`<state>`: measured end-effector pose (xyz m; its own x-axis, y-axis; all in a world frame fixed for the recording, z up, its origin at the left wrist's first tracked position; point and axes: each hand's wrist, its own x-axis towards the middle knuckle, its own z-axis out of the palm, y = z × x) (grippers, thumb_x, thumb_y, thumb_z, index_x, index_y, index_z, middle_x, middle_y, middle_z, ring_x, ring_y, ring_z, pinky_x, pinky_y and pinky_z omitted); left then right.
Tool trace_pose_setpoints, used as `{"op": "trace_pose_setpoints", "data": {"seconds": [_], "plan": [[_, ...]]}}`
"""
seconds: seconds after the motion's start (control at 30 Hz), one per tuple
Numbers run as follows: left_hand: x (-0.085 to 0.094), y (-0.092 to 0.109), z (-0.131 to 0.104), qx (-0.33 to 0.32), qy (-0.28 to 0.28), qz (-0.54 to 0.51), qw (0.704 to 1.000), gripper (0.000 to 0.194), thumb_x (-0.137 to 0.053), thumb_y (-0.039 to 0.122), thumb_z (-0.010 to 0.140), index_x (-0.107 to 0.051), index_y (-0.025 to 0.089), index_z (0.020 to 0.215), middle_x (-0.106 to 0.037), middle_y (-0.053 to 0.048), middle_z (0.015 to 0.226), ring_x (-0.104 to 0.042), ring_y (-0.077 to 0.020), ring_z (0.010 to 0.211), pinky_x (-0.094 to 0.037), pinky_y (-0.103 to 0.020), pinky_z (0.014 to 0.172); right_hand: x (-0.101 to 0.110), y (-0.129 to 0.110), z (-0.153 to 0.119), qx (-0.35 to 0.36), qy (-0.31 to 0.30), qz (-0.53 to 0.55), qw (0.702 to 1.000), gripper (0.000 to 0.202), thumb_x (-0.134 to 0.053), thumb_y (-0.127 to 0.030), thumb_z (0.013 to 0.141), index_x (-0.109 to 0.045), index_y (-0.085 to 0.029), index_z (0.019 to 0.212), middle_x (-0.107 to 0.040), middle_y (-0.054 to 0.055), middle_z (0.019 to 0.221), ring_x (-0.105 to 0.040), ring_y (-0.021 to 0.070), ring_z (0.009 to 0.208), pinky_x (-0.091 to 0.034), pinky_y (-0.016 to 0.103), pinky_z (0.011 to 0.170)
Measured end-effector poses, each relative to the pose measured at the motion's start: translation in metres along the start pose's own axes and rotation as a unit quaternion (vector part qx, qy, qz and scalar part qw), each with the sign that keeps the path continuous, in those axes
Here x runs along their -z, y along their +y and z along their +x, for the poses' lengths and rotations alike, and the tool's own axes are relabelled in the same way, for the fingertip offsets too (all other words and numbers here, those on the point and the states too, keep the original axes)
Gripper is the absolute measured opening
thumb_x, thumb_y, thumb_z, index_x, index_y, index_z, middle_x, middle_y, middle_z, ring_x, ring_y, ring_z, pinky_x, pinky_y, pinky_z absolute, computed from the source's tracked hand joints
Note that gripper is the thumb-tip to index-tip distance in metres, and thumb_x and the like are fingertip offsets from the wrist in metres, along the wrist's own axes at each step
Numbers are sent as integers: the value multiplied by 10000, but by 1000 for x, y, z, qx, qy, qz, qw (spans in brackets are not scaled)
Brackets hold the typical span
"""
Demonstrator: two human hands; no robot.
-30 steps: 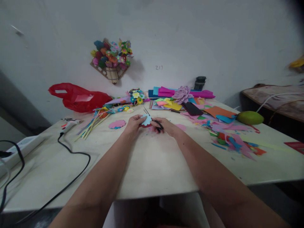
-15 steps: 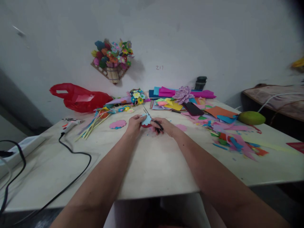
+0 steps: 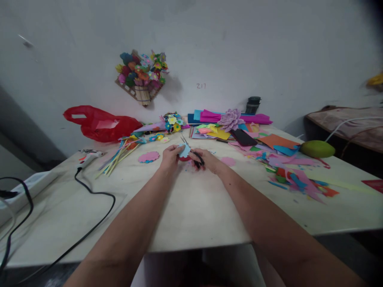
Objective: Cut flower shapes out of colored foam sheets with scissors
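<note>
Between thumb and fingers, my left hand [image 3: 171,156] grips a light blue scalloped paper piece [image 3: 184,150]. Something red [image 3: 184,158] shows just under it. My right hand [image 3: 206,158] is closed on black-handled scissors [image 3: 198,158], whose blades point up and away along the blue paper's right side. Whether the blades touch the paper I cannot tell. Left of my hands lies a pink scalloped piece [image 3: 149,156] with blue beneath its edge. A smaller pink disc [image 3: 228,161] lies on the table near my right wrist.
A glue gun [image 3: 89,158] with a trailing black cord and a white power strip [image 3: 26,191] are on the left. Behind are a red plastic bag [image 3: 104,125], thin strips [image 3: 121,157] and paper flowers [image 3: 173,121]. Rightward lie a phone [image 3: 243,137], paper scraps [image 3: 299,177] and a green fruit [image 3: 317,149].
Both hands stay in nearly the same place with the blue paper and scissors. The scissors have shifted very slightly; the view has moved a little.
</note>
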<state>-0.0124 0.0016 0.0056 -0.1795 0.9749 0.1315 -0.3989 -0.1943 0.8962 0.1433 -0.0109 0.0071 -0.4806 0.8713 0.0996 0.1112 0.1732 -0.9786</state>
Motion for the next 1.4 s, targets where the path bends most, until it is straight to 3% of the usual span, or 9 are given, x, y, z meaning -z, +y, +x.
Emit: {"op": "trace_pose_setpoints", "data": {"seconds": [0.57,0.87,1.4], "plan": [[-2,-5,1,-9,1,-7,1000,329,-805,207,528,-479,172,555,-535,16,541,-596,-139,607,-423,-227,526,-4,-1,1,-6,15,10,1000,240,-582,-402,832,-538,-168,802,-570,-40,558,-511,67,391,-287,156,301],[-4,-3,-3,-11,10,-4,1000,299,-789,205,545,-493,166,546,-536,17,556,-507,-89,517,-396,-228,504,-6,-1,1,-13,21,7,1000,216,-561,-388,846,-530,-176,817,-567,-41,563,-510,74,389,-293,162,296],[-6,-5,-3,-19,6,-49,999,331,-829,211,452,-515,155,543,-627,-30,625,-604,-135,605,-414,-214,504,-6,-1,1,-6,15,-9,1000,219,-543,-392,858,-519,-178,820,-553,-44,573,-497,71,399,-296,160,303]]}}
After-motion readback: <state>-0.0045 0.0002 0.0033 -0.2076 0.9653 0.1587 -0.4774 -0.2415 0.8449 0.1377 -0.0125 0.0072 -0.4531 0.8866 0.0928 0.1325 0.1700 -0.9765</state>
